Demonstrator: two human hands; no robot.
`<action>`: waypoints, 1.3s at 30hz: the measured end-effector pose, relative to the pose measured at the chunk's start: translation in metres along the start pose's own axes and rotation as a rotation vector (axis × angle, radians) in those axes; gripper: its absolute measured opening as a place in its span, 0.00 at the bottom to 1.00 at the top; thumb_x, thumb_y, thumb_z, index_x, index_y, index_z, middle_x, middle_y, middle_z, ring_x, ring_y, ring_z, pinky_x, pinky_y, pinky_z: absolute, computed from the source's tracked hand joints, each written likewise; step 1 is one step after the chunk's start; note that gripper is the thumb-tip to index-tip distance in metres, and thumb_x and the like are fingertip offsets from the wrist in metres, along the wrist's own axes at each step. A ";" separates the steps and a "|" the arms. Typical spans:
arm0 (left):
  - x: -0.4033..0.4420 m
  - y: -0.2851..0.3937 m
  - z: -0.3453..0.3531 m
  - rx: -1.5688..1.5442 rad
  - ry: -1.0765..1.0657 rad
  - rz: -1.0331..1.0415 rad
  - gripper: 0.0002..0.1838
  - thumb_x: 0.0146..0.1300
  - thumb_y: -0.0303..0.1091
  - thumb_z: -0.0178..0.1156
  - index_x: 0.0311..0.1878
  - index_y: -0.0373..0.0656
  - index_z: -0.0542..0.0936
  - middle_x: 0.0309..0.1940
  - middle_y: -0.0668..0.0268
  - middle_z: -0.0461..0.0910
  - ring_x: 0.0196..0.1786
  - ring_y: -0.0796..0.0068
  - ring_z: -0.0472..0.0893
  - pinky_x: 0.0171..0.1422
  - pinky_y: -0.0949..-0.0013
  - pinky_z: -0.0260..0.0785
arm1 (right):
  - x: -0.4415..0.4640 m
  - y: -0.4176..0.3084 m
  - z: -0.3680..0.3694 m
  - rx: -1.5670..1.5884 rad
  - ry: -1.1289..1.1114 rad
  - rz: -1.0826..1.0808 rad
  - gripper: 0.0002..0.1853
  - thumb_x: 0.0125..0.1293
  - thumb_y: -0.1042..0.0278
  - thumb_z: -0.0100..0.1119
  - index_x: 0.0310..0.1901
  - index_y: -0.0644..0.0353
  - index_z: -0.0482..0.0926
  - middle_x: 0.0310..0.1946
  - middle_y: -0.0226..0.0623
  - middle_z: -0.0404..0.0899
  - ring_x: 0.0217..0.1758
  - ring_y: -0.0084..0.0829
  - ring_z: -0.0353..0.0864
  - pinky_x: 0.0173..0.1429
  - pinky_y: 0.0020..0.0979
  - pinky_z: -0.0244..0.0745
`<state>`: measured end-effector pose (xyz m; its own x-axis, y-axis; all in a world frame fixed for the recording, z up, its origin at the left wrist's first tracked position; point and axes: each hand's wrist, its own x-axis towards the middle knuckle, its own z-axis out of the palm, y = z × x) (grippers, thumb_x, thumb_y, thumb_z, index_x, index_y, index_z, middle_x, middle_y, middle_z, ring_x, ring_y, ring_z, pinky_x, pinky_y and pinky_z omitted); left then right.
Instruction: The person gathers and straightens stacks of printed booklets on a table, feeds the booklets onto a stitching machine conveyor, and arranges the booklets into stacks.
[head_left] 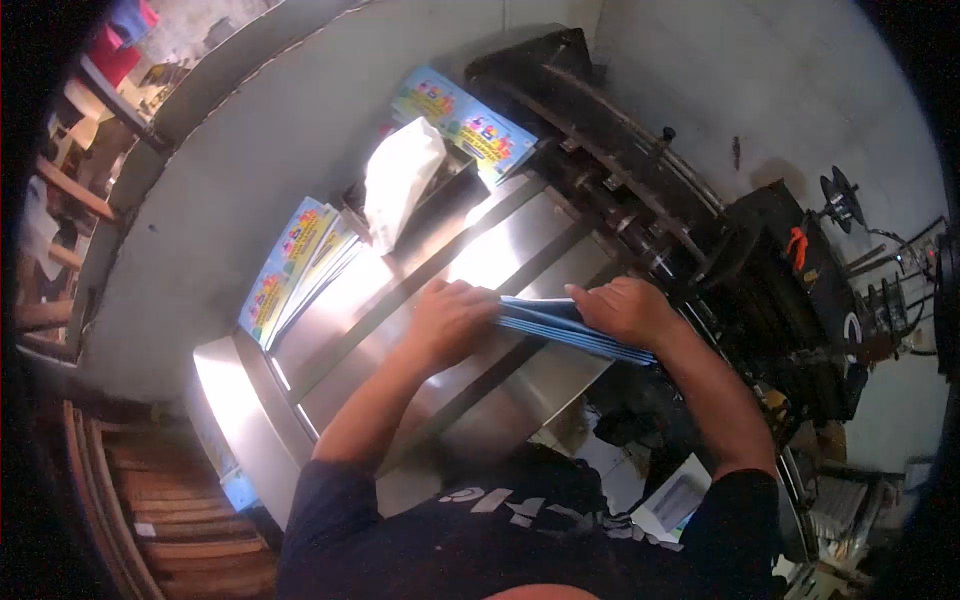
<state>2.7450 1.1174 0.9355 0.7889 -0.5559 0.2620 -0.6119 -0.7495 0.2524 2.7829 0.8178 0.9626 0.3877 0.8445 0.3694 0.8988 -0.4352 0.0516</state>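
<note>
A thin stack of blue-edged printed sheets or booklets (570, 332) is held up above the metal table, seen almost edge-on. My left hand (453, 322) is closed around its left end. At the other end, my right hand (628, 314) grips the stack, with the thumb on top. The stack's printed faces are mostly hidden from me. Beneath and ahead of my hands lies the shiny metal table (350, 270), with dark strips running across it.
Colourful printed booklets lean at the table's far left (290, 265), and more booklets (470, 120) lie at the back. Between them, a white cloth or paper (402, 175) sits on a dark box. A dark machine (640, 190) stands to the right; a wooden rack (190, 500) is lower left.
</note>
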 end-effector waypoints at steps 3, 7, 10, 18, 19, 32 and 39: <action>0.005 0.004 -0.001 0.045 0.045 0.007 0.11 0.50 0.35 0.62 0.40 0.57 0.79 0.40 0.77 0.80 0.43 0.75 0.77 0.47 0.66 0.64 | -0.008 0.007 0.001 -0.092 -0.126 0.044 0.19 0.56 0.67 0.65 0.51 0.60 0.76 0.28 0.31 0.77 0.30 0.32 0.80 0.34 0.32 0.75; 0.004 0.006 -0.001 0.031 0.020 -0.049 0.17 0.47 0.37 0.67 0.43 0.53 0.79 0.50 0.74 0.79 0.50 0.72 0.77 0.53 0.64 0.64 | 0.003 0.001 -0.031 0.010 0.255 0.442 0.17 0.60 0.63 0.62 0.50 0.57 0.78 0.32 0.38 0.77 0.40 0.39 0.79 0.46 0.38 0.75; 0.006 0.007 0.001 0.049 0.038 -0.031 0.19 0.46 0.37 0.68 0.44 0.53 0.79 0.50 0.74 0.79 0.51 0.71 0.77 0.53 0.64 0.64 | 0.003 -0.009 -0.043 0.428 -0.123 0.468 0.10 0.60 0.63 0.61 0.38 0.60 0.82 0.33 0.41 0.77 0.40 0.42 0.79 0.45 0.39 0.74; 0.007 0.006 0.002 0.068 0.032 -0.025 0.21 0.45 0.39 0.69 0.46 0.53 0.78 0.52 0.75 0.77 0.53 0.72 0.75 0.53 0.64 0.63 | 0.007 -0.025 -0.042 0.398 -0.270 0.392 0.10 0.64 0.63 0.54 0.35 0.60 0.80 0.33 0.42 0.78 0.41 0.44 0.80 0.46 0.42 0.76; 0.007 0.006 0.001 0.061 0.019 -0.025 0.22 0.45 0.39 0.69 0.47 0.53 0.78 0.53 0.75 0.77 0.53 0.72 0.75 0.53 0.64 0.63 | 0.009 -0.025 -0.042 0.346 -0.294 0.372 0.10 0.64 0.64 0.52 0.34 0.59 0.79 0.32 0.42 0.79 0.40 0.45 0.81 0.45 0.43 0.77; 0.007 0.008 -0.003 0.060 -0.029 -0.025 0.22 0.47 0.41 0.69 0.48 0.53 0.78 0.54 0.74 0.76 0.54 0.70 0.74 0.54 0.63 0.63 | 0.019 -0.029 -0.037 0.165 -0.376 0.071 0.06 0.60 0.65 0.53 0.30 0.56 0.74 0.27 0.38 0.78 0.31 0.41 0.83 0.33 0.42 0.80; 0.008 0.008 -0.005 0.032 -0.007 -0.015 0.21 0.49 0.42 0.68 0.48 0.53 0.78 0.54 0.73 0.76 0.54 0.69 0.74 0.55 0.62 0.63 | 0.010 -0.023 -0.038 0.309 -0.305 0.251 0.13 0.57 0.69 0.59 0.45 0.52 0.80 0.33 0.36 0.80 0.34 0.41 0.83 0.39 0.39 0.79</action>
<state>2.7464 1.1087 0.9441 0.7983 -0.5469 0.2522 -0.5982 -0.7687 0.2267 2.7583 0.8244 1.0000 0.6004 0.7984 0.0444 0.7707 -0.5630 -0.2984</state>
